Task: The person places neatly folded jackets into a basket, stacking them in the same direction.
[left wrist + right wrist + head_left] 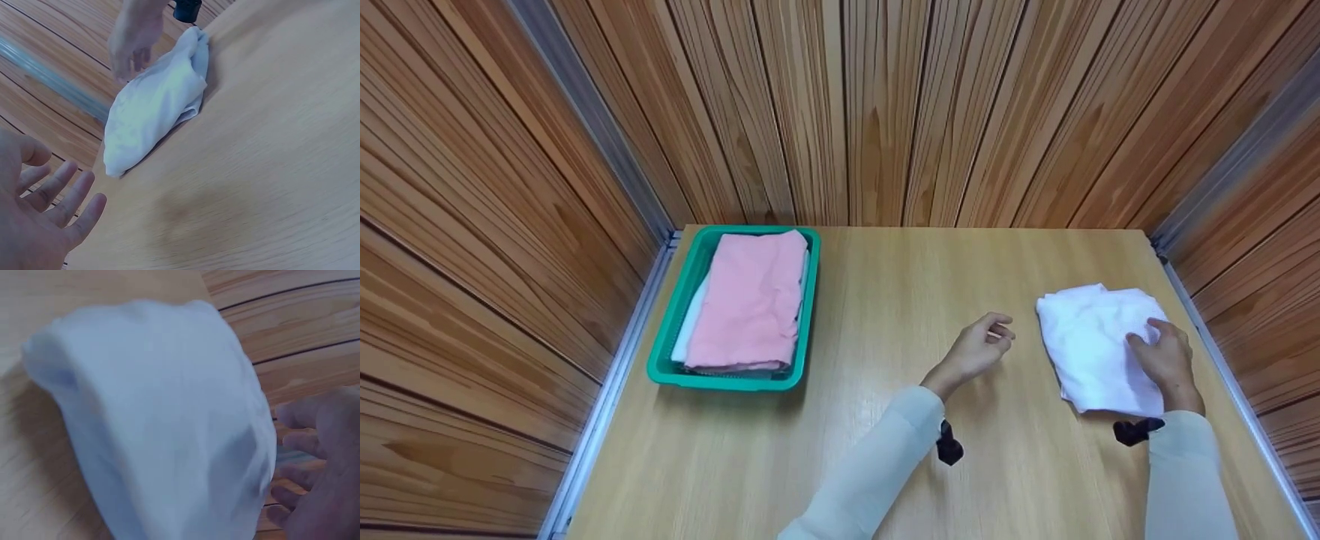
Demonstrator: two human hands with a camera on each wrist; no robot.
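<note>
A white folded cloth (1084, 345) lies in a loose, rumpled bundle at the right side of the table. My right hand (1168, 358) is over its right edge, fingers bent loosely and spread. In the right wrist view the fingers (304, 478) are beside the cloth's edge, with nothing pinched between them. My left hand (976, 346) hovers above the table to the left of the cloth, apart from it. Its fingers (62, 208) are relaxed and spread in the left wrist view, holding nothing.
A green basket (660, 352) stands at the back left of the table (885, 300). Inside it a folded pink cloth (750, 300) lies on top of a whitish one (690, 322). Wood-panelled walls (877, 112) with metal corner rails (607, 135) enclose the table.
</note>
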